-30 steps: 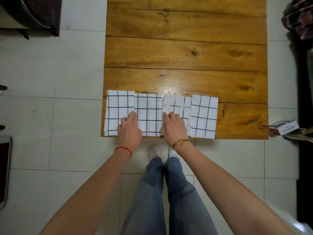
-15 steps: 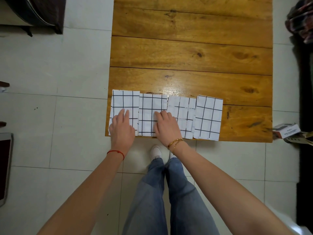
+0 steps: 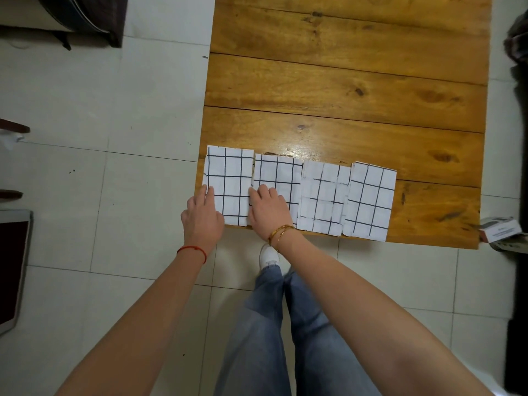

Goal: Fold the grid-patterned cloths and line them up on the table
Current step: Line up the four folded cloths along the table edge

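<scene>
The left hand (image 3: 203,216), fingers straight, presses the near left corner of the first cloth (image 3: 230,178) at the counter (image 3: 343,81) edge. The right hand (image 3: 267,208) lies flat on the second cloth (image 3: 281,174), fingers at the seam between them. Third cloth (image 3: 324,198) and fourth cloth (image 3: 370,201) sit alongside, stepped slightly nearer. To square the row, slide with flat palms, matching near edges without overlapping.
</scene>
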